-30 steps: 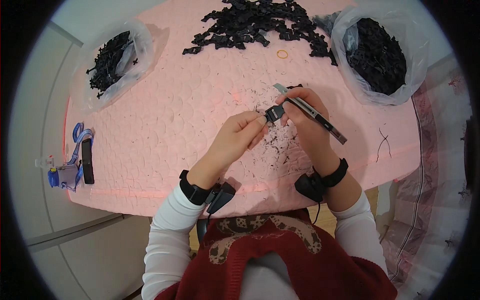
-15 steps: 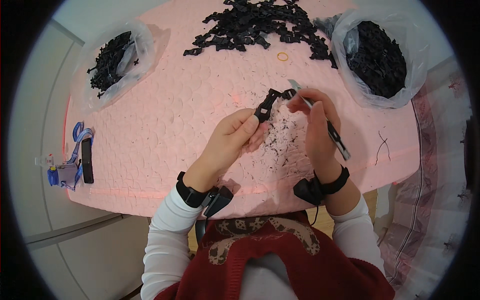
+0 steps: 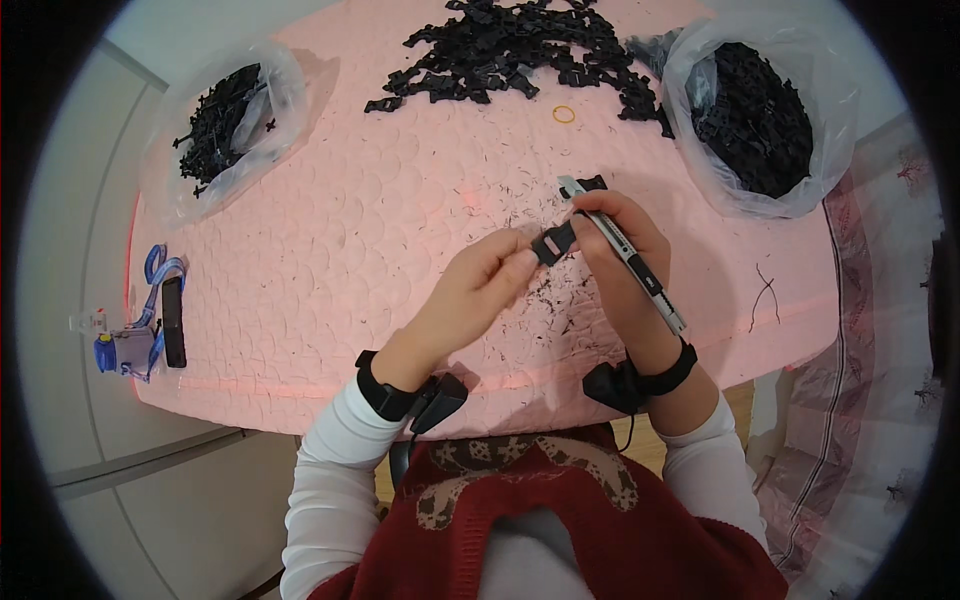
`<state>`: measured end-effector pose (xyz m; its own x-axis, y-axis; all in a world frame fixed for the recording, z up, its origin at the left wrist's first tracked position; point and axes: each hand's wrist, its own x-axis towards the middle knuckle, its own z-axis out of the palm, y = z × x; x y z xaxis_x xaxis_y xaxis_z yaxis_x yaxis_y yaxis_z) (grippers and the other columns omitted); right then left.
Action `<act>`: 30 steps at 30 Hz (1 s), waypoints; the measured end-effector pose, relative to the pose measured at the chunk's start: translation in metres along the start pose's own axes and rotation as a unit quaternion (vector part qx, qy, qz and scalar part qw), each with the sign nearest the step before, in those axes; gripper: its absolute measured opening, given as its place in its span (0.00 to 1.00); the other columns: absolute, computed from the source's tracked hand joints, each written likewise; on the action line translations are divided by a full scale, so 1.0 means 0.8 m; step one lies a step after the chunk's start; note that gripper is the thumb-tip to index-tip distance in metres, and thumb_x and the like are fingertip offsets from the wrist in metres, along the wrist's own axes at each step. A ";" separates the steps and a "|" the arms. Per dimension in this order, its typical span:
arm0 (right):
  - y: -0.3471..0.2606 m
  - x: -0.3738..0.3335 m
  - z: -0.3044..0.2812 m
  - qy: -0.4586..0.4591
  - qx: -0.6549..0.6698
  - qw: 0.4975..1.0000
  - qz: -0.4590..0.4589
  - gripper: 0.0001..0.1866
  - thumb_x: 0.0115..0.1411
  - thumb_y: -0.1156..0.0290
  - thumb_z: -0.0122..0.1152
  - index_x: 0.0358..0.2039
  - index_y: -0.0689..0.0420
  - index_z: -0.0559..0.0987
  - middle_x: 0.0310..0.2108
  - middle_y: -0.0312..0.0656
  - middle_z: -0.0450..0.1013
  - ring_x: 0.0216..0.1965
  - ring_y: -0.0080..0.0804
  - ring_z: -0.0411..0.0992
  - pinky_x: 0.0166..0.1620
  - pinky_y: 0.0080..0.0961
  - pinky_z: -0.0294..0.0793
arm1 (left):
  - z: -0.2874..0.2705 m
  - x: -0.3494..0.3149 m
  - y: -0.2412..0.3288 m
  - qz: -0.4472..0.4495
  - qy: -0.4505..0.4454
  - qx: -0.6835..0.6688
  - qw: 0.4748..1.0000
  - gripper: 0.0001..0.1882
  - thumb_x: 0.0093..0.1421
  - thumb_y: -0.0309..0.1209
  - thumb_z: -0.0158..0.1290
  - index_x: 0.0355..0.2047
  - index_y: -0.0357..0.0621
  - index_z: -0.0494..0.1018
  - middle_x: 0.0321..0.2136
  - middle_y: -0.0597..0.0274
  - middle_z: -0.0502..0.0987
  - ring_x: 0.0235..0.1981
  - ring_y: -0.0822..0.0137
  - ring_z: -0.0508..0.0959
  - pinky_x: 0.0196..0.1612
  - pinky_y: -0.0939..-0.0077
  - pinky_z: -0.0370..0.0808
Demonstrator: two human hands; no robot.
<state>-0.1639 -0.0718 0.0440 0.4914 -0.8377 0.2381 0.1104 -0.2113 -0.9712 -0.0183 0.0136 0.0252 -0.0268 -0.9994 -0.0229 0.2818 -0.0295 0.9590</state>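
My left hand (image 3: 480,285) is closed, its thumb and fingertips pinching one end of a black plastic buckle piece (image 3: 552,246). My right hand (image 3: 632,262) wraps around a silver-and-black utility knife (image 3: 640,272), whose blade end points up and left, away from me. The right fingers also meet the far part of the buckle piece and cover some of it. Another bit of black plastic (image 3: 594,183) shows just beyond the knife tip; whether it is joined to the held piece is hidden. Dark shavings (image 3: 560,296) lie scattered beneath and between both hands.
A heap of black buckle pieces (image 3: 520,50) spreads over the far side of the pink quilted cover (image 3: 330,250). Clear bags of black parts stand at far left (image 3: 292,95) and far right (image 3: 838,130). A yellow rubber band, a black twisted wire (image 3: 766,284), a dark slab (image 3: 174,322) and a strapped bottle (image 3: 128,350) lie around.
The buckle piece has come down and right, toward my right hand, and tilted differently. My right fingers now reach over it, with the knife turned to show its flat side.
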 end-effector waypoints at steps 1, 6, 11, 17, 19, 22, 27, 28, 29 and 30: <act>0.002 0.001 0.000 0.012 -0.009 1.000 -0.002 0.09 0.52 0.80 0.51 0.35 0.62 0.73 0.28 0.35 0.70 0.28 0.17 0.66 0.34 0.13 0.66 | 0.004 0.001 -0.005 0.047 0.053 0.119 0.990 0.13 0.58 0.38 0.48 0.31 0.40 0.66 0.17 0.68 0.64 0.18 0.75 0.64 0.22 0.81 0.62; 0.005 0.000 0.002 0.023 -0.059 0.998 -0.016 0.10 0.52 0.80 0.52 0.36 0.62 0.73 0.29 0.33 0.68 0.28 0.16 0.65 0.34 0.12 0.65 | 0.008 -0.001 0.006 0.202 0.100 0.480 0.848 0.13 0.53 0.29 0.53 0.38 0.40 0.68 0.18 0.65 0.68 0.19 0.75 0.67 0.22 0.81 0.64; 0.004 0.002 0.006 0.007 -0.044 0.996 -0.072 0.13 0.53 0.81 0.48 0.41 0.63 0.71 0.35 0.36 0.69 0.30 0.18 0.66 0.37 0.14 0.66 | 0.001 -0.002 0.008 0.244 0.134 0.504 0.818 0.10 0.54 0.28 0.52 0.36 0.39 0.69 0.17 0.62 0.68 0.18 0.75 0.67 0.21 0.82 0.64; -0.005 0.013 0.009 0.035 0.174 0.982 -0.071 0.18 0.56 0.82 0.42 0.49 0.64 0.64 0.43 0.44 0.68 0.31 0.23 0.68 0.39 0.18 0.68 | 0.005 -0.015 0.016 0.133 0.163 0.238 0.948 0.09 0.58 0.31 0.47 0.33 0.37 0.69 0.15 0.65 0.68 0.16 0.77 0.66 0.19 0.83 0.62; -0.003 0.012 0.001 0.017 0.219 0.975 -0.035 0.19 0.56 0.82 0.41 0.50 0.65 0.63 0.43 0.46 0.68 0.31 0.24 0.68 0.39 0.19 0.69 | 0.005 -0.016 0.017 0.153 0.162 0.212 0.951 0.10 0.59 0.33 0.46 0.32 0.37 0.69 0.15 0.65 0.68 0.15 0.77 0.65 0.19 0.84 0.61; 0.007 0.010 -0.012 -0.044 0.175 0.984 0.010 0.19 0.57 0.81 0.43 0.51 0.64 0.62 0.41 0.44 0.69 0.30 0.23 0.68 0.36 0.18 0.68 | 0.003 -0.017 0.018 0.092 0.127 -0.045 0.987 0.14 0.62 0.37 0.41 0.30 0.37 0.69 0.14 0.67 0.66 0.14 0.80 0.61 0.16 0.87 0.56; 0.007 0.000 -0.001 -0.040 -0.039 0.998 -0.028 0.17 0.57 0.80 0.44 0.48 0.65 0.66 0.36 0.43 0.70 0.27 0.23 0.66 0.32 0.18 0.67 | 0.002 -0.015 0.019 0.067 0.107 -0.114 0.985 0.17 0.63 0.40 0.38 0.29 0.39 0.68 0.13 0.68 0.64 0.13 0.81 0.58 0.15 0.89 0.52; 0.012 0.003 -0.001 -0.057 -0.080 0.990 -0.104 0.15 0.56 0.80 0.45 0.46 0.65 0.67 0.34 0.42 0.70 0.26 0.23 0.66 0.30 0.18 0.66 | 0.002 -0.015 0.018 0.066 0.109 -0.109 0.986 0.17 0.63 0.40 0.38 0.29 0.39 0.68 0.13 0.68 0.64 0.13 0.81 0.59 0.15 0.89 0.53; 0.016 0.007 -0.001 -0.073 -0.120 0.974 -0.179 0.14 0.56 0.80 0.46 0.44 0.65 0.69 0.31 0.41 0.70 0.25 0.24 0.65 0.29 0.18 0.65 | 0.002 -0.014 0.017 0.065 0.111 -0.104 0.986 0.18 0.63 0.40 0.38 0.29 0.39 0.68 0.13 0.68 0.64 0.13 0.81 0.59 0.15 0.89 0.53; 0.017 0.008 0.000 -0.089 -0.159 0.950 -0.252 0.13 0.56 0.79 0.47 0.43 0.65 0.70 0.29 0.41 0.70 0.24 0.24 0.65 0.28 0.18 0.65 | 0.002 -0.014 0.016 0.064 0.112 -0.099 0.987 0.18 0.63 0.41 0.38 0.29 0.39 0.68 0.13 0.68 0.64 0.13 0.81 0.59 0.15 0.89 0.53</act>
<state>-0.1593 -0.0805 0.0324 0.5873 -0.4964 0.6393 0.1175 -0.7292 -0.6741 -0.0161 0.0244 0.0384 0.2277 -0.9737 0.0109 0.4516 0.1155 0.8847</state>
